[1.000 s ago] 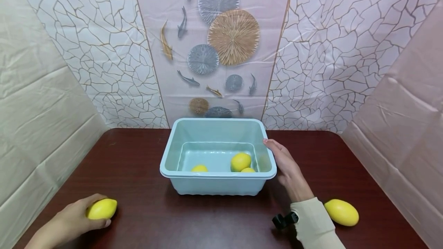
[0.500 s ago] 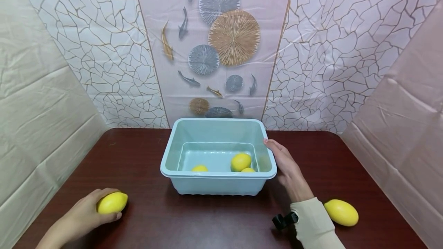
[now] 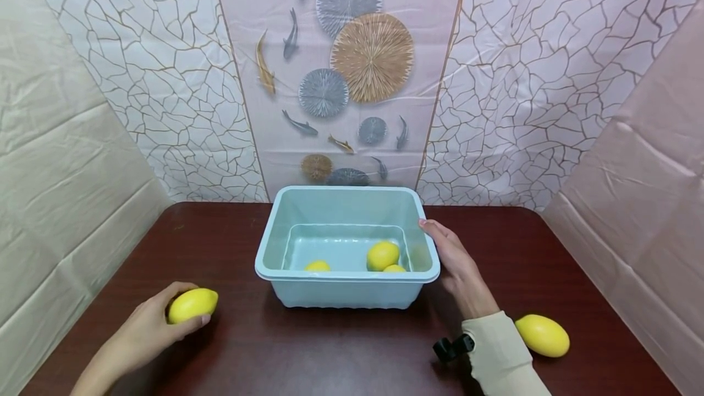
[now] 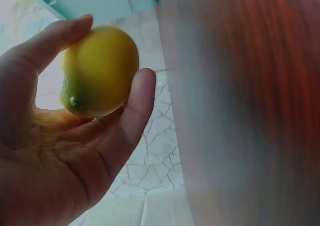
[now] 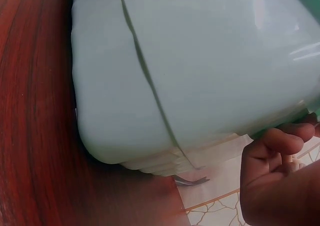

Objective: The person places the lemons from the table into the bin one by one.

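Observation:
My left hand (image 3: 144,330) holds a yellow lemon (image 3: 192,305) between thumb and fingers, left of the light blue plastic basin (image 3: 348,293). In the left wrist view, the lemon's greenish stem end (image 4: 75,101) faces the camera. At the basin's right side, my right hand (image 3: 459,271) grips the rim, thumb over the edge. Its curled fingers (image 5: 282,142) show under the rim in the right wrist view. Inside the basin sit a lemon (image 3: 382,255) at the right, another (image 3: 394,268) partly hidden before it, and one (image 3: 317,266) mostly behind the front wall.
Another lemon (image 3: 542,335) lies on the dark red-brown table (image 3: 308,353), right of my right forearm. A black device (image 3: 453,347) is strapped at the right wrist. Patterned cloth (image 3: 341,78) hangs close behind the basin, with plain cloth walls on both sides.
My left hand has moved right and away from me with the lemon, nearer the basin. My right hand and the basin have stayed in place.

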Motion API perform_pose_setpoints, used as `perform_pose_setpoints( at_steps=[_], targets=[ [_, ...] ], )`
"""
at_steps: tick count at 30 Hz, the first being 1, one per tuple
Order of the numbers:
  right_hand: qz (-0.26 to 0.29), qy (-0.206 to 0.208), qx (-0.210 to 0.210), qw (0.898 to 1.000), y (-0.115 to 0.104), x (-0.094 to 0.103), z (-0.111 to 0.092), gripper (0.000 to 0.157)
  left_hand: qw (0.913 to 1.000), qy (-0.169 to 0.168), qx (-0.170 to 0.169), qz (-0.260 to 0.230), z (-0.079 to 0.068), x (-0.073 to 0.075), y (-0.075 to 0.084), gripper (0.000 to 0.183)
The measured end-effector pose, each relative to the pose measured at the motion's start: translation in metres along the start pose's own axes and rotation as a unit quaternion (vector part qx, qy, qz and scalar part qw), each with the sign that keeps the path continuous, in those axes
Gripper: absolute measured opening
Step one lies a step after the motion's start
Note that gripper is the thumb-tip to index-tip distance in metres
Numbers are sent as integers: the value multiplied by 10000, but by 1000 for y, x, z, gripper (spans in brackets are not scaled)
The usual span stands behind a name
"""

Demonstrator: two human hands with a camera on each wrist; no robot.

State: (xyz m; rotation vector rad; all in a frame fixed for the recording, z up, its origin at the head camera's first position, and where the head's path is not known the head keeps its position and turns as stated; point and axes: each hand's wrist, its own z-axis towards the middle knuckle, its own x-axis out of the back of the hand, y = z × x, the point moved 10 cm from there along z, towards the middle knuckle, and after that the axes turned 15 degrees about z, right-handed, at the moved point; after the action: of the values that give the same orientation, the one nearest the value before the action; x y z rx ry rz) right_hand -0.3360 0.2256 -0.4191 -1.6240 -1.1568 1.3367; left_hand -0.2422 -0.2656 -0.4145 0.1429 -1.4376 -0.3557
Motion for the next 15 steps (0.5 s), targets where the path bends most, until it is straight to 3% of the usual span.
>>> perform_pose_setpoints(
  at_steps=[9,15],
  targets=[
    [27,-104,57,9999,-3,-2,-1,45,9991,400,-42,-141,10,12,19,53],
    [71,-115,77,9999,-2,-4,-1,42,9983,518,107,-244,14,16,28,52]
  ],
)
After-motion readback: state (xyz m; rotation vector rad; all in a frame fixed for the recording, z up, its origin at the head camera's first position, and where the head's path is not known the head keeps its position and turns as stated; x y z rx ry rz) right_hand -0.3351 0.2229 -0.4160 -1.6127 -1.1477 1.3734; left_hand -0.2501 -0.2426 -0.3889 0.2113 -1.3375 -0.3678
